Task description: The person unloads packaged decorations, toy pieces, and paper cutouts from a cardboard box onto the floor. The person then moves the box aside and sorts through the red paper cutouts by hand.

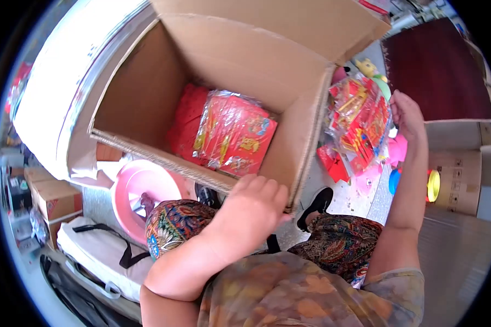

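A large open cardboard box (pixel 234 49) is tilted toward me, with its flap raised at the top. Inside it lie red packets, some in a clear plastic wrapper (pixel 232 133). My left hand (pixel 253 204) has its fingers curled over the box's near rim. To the right of the box is a heap of red and gold packets in clear plastic (pixel 360 120). My right hand (pixel 408 113) is at the right edge of this heap, its fingers bent together; what they pinch, if anything, is too small to tell.
A pink basin (pixel 142 191) stands on the floor at the left, near a pale bag with black straps (pixel 106 248) and a carton (pixel 54 196). A dark red panel (pixel 439 71), another cardboard box (pixel 457 180) and a yellow ring (pixel 433 186) are on the right.
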Available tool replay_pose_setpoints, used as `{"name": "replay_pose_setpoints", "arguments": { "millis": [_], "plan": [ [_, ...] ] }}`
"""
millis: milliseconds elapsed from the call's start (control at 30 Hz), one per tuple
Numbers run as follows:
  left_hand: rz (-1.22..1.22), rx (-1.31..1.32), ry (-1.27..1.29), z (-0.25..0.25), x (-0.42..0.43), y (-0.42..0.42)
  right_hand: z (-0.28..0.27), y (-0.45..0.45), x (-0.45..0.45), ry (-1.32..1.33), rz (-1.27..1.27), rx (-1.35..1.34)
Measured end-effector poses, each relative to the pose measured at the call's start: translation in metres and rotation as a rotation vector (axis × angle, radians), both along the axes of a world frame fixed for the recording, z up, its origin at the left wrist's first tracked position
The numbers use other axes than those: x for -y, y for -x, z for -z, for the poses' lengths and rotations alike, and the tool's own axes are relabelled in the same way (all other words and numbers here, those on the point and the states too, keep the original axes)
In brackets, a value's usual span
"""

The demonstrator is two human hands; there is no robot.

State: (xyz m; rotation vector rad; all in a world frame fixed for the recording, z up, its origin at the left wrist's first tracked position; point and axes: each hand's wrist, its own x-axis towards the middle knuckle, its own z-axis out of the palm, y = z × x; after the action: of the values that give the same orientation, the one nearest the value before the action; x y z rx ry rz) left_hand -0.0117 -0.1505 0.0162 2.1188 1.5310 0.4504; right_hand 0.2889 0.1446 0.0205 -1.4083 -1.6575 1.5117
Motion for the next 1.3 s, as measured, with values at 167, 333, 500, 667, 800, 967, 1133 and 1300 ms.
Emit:
{"name": "replay_pose_setpoints", "arguments": {
  "millis": [167, 333, 500, 667, 800, 967, 1133, 1300],
  "plan": [
    [0.038, -0.120, -0.004, 0.005, 0.015, 0.005, -0.056, 0.164, 0.072, -0.205, -0.679, 0.150],
    [0.050, -0.196, -0.038, 0.006, 0.025, 0.009, 0.022, 0.298, 0.058, -0.383, -1.301, 0.599],
    [0.055, -0.187, -0.042, 0.000, 0.025, 0.020, 0.179, 0.356, 0.016, -0.368, -1.260, 1.244],
    [0.082, -0.204, 0.040, -0.001, 0.025, 0.033, 0.261, 0.323, 0.012, -0.038, -1.054, 1.275],
    [0.039, -0.221, -0.036, -0.007, 0.024, 0.041, 0.302, 0.290, 0.011, 0.100, -0.932, 1.356],
    [0.055, -0.217, 0.000, -0.002, 0.019, 0.043, 0.304, 0.284, 0.017, 0.251, -0.657, 1.091],
    [0.067, -0.194, 0.016, -0.006, 0.014, 0.048, 0.392, 0.256, 0.003, 0.284, -0.364, 0.804],
    [0.076, -0.229, 0.022, -0.007, 0.015, 0.046, 0.395, 0.260, 0.000, 0.270, -0.181, 0.698]
  ]
}}
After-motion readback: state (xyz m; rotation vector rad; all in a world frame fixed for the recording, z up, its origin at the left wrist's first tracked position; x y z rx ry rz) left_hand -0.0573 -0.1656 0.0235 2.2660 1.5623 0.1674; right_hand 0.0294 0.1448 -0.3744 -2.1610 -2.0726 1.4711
